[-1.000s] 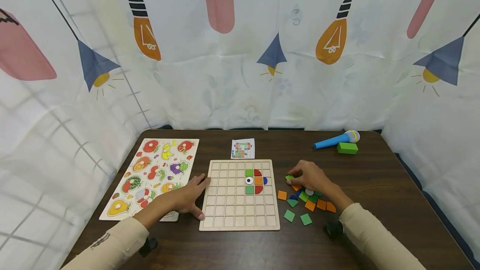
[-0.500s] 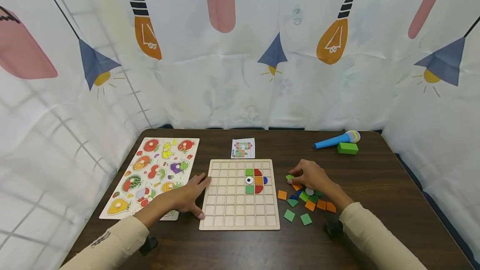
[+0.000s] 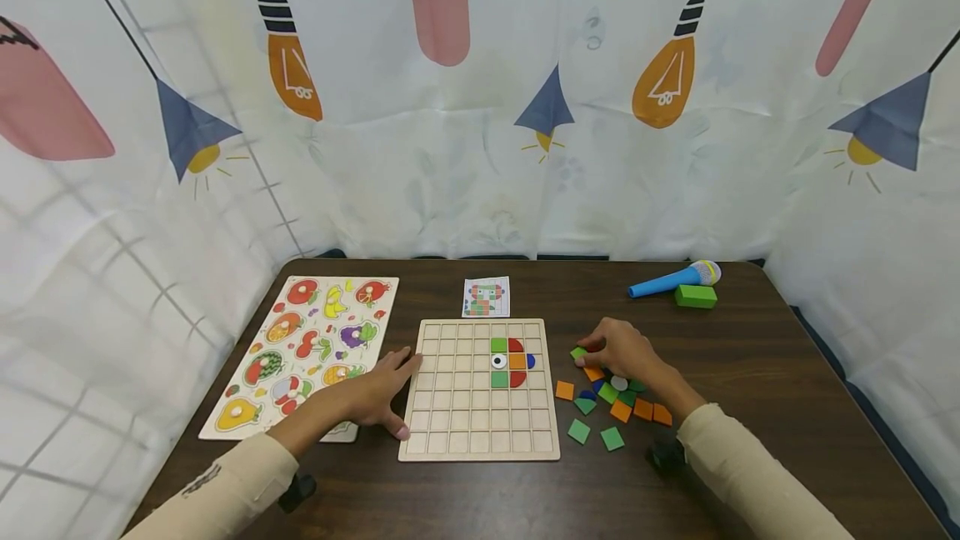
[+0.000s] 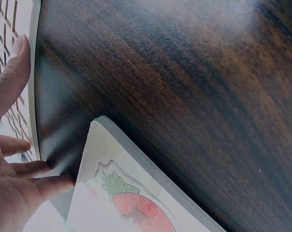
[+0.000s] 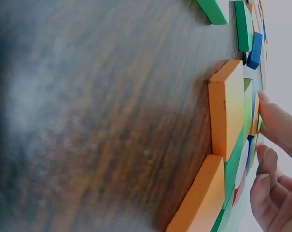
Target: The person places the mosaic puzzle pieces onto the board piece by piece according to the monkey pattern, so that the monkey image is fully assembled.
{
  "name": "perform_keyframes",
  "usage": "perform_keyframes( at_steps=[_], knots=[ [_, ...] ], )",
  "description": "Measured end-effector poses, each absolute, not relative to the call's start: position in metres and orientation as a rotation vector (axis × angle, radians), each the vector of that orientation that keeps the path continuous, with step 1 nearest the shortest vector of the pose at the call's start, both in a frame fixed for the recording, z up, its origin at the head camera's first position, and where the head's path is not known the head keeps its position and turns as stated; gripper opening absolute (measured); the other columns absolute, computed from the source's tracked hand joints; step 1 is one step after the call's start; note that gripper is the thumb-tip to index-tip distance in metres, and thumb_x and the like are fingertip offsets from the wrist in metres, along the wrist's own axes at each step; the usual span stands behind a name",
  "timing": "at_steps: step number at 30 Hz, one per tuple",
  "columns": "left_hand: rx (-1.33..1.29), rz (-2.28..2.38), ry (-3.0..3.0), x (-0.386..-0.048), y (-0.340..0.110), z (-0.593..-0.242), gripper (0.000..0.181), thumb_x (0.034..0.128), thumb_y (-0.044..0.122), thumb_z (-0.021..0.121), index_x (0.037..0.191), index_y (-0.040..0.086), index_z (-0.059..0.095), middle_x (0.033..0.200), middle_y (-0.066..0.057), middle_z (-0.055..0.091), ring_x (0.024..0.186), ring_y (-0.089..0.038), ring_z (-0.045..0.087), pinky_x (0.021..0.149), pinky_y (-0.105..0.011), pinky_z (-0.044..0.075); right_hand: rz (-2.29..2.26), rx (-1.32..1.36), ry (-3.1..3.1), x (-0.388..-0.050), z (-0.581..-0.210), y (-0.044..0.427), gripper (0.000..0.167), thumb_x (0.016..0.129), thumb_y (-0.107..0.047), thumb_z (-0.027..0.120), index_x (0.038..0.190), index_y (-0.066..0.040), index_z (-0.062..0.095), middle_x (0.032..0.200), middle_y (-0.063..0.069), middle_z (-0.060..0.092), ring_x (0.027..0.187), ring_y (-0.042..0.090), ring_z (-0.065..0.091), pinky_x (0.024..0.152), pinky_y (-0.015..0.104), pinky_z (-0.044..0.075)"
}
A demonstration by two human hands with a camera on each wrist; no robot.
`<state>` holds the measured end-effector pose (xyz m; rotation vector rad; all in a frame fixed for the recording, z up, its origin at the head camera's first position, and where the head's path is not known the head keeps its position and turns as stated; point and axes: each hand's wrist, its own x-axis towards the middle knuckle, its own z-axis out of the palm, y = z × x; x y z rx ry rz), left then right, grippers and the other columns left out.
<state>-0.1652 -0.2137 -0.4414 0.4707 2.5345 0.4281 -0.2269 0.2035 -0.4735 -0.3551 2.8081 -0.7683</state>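
Note:
My left hand rests at the left edge of a wooden grid board, its fingers spread and the thumb on the rim. In the left wrist view the thumb touches the board's side. Several coloured tiles fill cells at the board's upper right, among them an orange square and a white eye tile. My right hand pinches a light green tile between thumb and forefinger, just right of the board. Below that hand lies a loose pile of tiles, with an orange one near the right wrist camera.
A fruit puzzle board lies at the left, partly under my left forearm. Behind the grid board is a small pattern card. At the back right are a blue toy microphone and a green block.

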Motion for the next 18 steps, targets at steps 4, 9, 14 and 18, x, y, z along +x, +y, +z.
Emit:
perform_keyframes(
  at_steps=[4, 9, 14, 18],
  knots=[
    [0.466, 0.425, 2.538, -0.1653, -0.2141, -0.4421, 0.113, 0.0724, 0.035, 0.090, 0.158, 0.004, 0.024, 0.164, -0.027, 0.017, 0.151, -0.049, 0.015, 0.115, -0.063, 0.028, -0.776, -0.408, 2.794, -0.2266, -0.4729, 0.2037, 0.030, 0.087, -0.031, 0.079, 0.113, -0.016, 0.079, 0.106, 0.001, 0.063, 0.092, 0.017, 0.059, 0.071, 0.032, 0.048],
    [0.480, 0.427, 2.542, -0.1653, -0.2141, -0.4422, 0.113, 0.0722, 0.035, 0.090, 0.158, 0.003, 0.025, 0.163, -0.027, 0.018, 0.151, -0.050, 0.016, 0.114, -0.064, 0.029, -0.742, -0.504, 2.796, -0.2279, -0.4720, 0.2017, 0.027, 0.087, -0.028, 0.080, 0.110, -0.014, 0.076, 0.100, 0.001, 0.063, 0.085, 0.016, 0.057, 0.072, 0.035, 0.050],
    [0.480, 0.430, 2.540, -0.1645, -0.2140, -0.4414, 0.113, 0.0725, 0.035, 0.090, 0.158, 0.002, 0.025, 0.163, -0.028, 0.017, 0.151, -0.050, 0.016, 0.114, -0.064, 0.030, -0.747, -0.548, 2.767, -0.2294, -0.4725, 0.1981, 0.023, 0.088, -0.024, 0.079, 0.107, -0.016, 0.070, 0.093, -0.001, 0.062, 0.081, 0.015, 0.055, 0.073, 0.034, 0.050],
    [0.483, 0.426, 2.539, -0.1639, -0.2137, -0.4400, 0.112, 0.0732, 0.036, 0.090, 0.158, 0.002, 0.024, 0.163, -0.028, 0.017, 0.151, -0.050, 0.015, 0.114, -0.063, 0.030, -0.776, -0.569, 2.743, -0.2290, -0.4729, 0.1959, 0.021, 0.091, -0.019, 0.076, 0.108, -0.015, 0.064, 0.088, -0.001, 0.060, 0.076, 0.015, 0.054, 0.067, 0.031, 0.047]
  ],
)
